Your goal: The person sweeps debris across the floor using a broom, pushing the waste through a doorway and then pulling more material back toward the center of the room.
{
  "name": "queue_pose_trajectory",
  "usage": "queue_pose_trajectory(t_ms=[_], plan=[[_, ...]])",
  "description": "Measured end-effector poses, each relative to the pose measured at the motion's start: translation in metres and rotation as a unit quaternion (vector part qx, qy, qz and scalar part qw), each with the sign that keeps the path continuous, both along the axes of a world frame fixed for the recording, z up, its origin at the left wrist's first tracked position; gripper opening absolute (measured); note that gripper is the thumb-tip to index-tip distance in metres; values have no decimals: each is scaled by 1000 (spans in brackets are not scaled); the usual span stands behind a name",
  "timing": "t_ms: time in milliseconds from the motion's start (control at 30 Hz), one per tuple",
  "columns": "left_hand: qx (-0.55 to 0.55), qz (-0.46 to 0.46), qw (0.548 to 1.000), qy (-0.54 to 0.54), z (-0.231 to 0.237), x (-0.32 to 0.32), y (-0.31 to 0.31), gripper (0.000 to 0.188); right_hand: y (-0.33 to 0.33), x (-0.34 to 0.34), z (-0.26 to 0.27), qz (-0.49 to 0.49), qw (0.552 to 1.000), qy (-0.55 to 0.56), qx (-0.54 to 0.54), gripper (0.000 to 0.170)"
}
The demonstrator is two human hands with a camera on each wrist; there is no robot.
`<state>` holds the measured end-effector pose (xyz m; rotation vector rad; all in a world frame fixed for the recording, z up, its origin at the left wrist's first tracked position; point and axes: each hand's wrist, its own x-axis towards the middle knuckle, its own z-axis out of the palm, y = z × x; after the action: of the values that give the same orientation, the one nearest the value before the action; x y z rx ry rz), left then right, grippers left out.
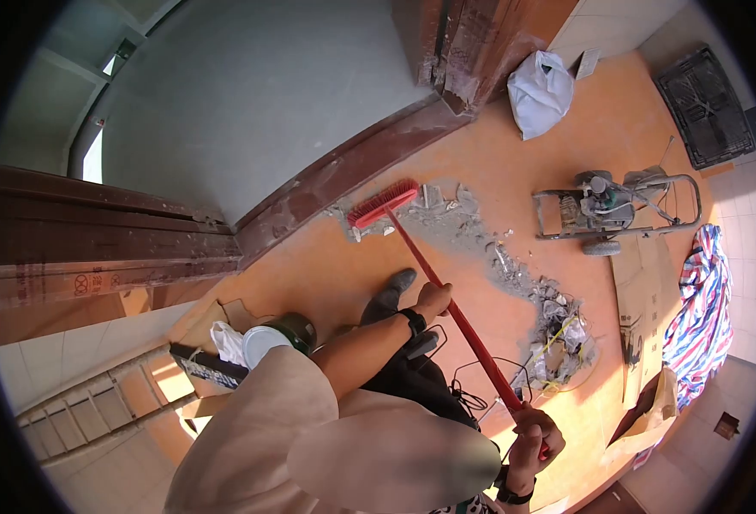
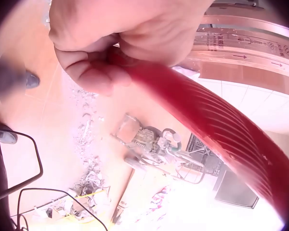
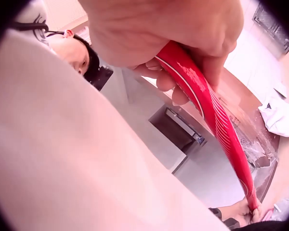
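Note:
A red broom (image 1: 384, 203) has its bristled head on the orange floor beside the doorway sill, at the upper end of a trail of grey rubble (image 1: 472, 231). My left hand (image 1: 433, 298) grips the middle of its red handle (image 1: 472, 338). Near the handle's top end, low in the head view, my right hand (image 1: 534, 439) is curled round it. In the left wrist view, fingers of my left hand (image 2: 120, 38) wrap the handle (image 2: 207, 115). The right wrist view has my right hand (image 3: 168, 33) on the handle (image 3: 221, 125), with my left hand (image 3: 248, 211) farther down.
The rubble widens into a heap with wires (image 1: 562, 343). A wheeled machine (image 1: 605, 210) stands right, above flattened cardboard (image 1: 643, 300) and striped cloth (image 1: 702, 308). A white bag (image 1: 540, 94) lies by the door frame. A bucket (image 1: 266, 343) and ladder (image 1: 95, 407) are left.

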<state>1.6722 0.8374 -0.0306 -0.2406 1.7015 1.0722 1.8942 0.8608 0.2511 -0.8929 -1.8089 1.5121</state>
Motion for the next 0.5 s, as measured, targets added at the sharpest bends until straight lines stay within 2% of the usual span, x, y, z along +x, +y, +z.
queue_pose_trajectory(t_ms=[100,233,333,400,500], plan=[[27,42,999,-3,41,21,27,41,31,30,12,-39,995,86,-20,31],[106,71,984,-128,75,46,60,27,87,55,44,-64,974,209,-61,40],[130,113,971,-169,92,50,63,25,127,46,60,8,958,276,-80,41],[137,146,963,-182,89,47,60,24,149,24,60,99,945,294,-102,40],[158,282,929,-180,76,27,30,24,157,-35,49,160,937,289,-113,38]])
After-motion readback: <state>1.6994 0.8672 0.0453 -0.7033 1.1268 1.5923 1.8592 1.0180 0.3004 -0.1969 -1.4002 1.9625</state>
